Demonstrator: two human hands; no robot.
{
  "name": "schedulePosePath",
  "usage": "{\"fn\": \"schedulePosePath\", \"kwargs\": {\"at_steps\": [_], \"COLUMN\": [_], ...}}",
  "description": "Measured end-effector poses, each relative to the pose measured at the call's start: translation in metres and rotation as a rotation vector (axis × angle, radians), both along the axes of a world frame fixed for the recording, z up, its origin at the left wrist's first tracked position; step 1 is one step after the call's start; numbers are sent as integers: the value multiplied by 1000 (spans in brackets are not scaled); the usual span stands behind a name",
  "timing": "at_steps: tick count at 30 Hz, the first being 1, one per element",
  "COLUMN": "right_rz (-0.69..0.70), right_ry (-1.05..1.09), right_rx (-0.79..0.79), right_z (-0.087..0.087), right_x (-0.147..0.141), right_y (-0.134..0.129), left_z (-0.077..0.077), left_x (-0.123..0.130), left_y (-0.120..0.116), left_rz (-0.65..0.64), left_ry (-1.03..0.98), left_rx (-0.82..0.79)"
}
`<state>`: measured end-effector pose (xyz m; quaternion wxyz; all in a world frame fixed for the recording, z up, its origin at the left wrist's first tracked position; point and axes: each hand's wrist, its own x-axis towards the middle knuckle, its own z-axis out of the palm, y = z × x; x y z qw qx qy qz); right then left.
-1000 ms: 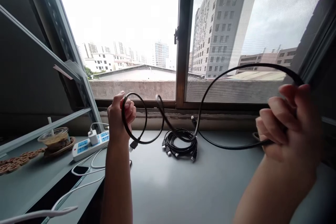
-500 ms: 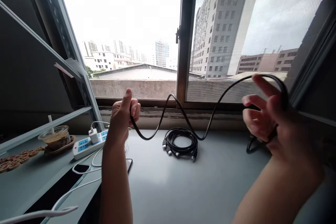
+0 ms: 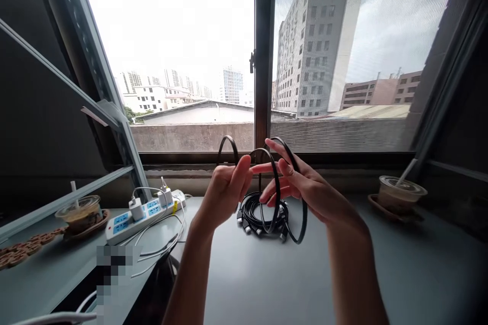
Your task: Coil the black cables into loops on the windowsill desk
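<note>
A black cable point(image 3: 277, 188) hangs in loose loops between my two hands, above the grey table. My left hand point(image 3: 231, 185) is closed round part of it, thumb up. Beside it on the right, my right hand point(image 3: 295, 177) has the cable between its thumb and fingers, with the index finger stretched toward the top of a loop. Behind and below the hands, a coiled bundle of black cables point(image 3: 251, 213) with several metal-tipped plugs lies on the table, partly covered by the held loops and the right hand.
A white power strip point(image 3: 127, 221) with chargers and white cables is at the left. Iced drinks in plastic cups stand at the far left point(image 3: 82, 212) and at the right point(image 3: 400, 195). A window with a dark frame point(image 3: 262, 61) rises behind the grey table point(image 3: 263, 279).
Both hands have come together near the middle, the right one moving far left. The cable stretched in waves between them now forms loops. The right-hand cup has come into view.
</note>
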<state>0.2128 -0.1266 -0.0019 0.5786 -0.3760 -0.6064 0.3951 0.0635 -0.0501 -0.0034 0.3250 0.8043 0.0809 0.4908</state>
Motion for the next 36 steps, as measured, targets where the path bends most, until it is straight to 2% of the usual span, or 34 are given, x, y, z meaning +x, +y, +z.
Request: {"fn": "schedulePosePath", "kwargs": {"at_steps": [2, 4, 9, 12, 14, 17, 19, 21, 24, 27, 29, 31, 36], "right_rz": [-45, -153, -450, -483, -489, -491, -447, -368, -273, -225, -245, -326, -502], "right_ry": [35, 51, 117, 265, 349, 329, 210, 24, -248, -416, -481, -521, -490], "right_rx": [56, 90, 176, 236, 278, 293, 275, 219, 154, 197, 240, 273, 347], "right_z": [2, 3, 4, 5, 6, 7, 6, 4, 0, -1, 0, 0, -2], "right_x": [-2, 0, 24, 39, 43, 35, 24, 13, 2, -3, -4, -5, -3], "right_y": [-2, -5, -9, -11, -11, -11, -9, -8, -9, -15, -17, -16, -1], "left_z": [0, 1, 4, 5, 5, 3, 1, 0, -1, -1, -1, -1, 1], "left_x": [-2, -5, -14, -17, -16, -9, -2, 6, 14, 14, 12, 9, 8], "left_y": [-2, -2, 2, 3, 2, 0, -1, -4, -7, -9, -7, -5, -4], "left_rz": [98, 174, 349, 455, 437, 324, 270, 242, 164, 57, 18, 38, 274], "left_ry": [34, -2, -362, -456, -405, -113, 91, 197, 271, 318, 313, 269, 72], "left_rx": [40, 59, 69, 71, 82, 101, 86, 44, -7, -11, -5, 37, 168]}}
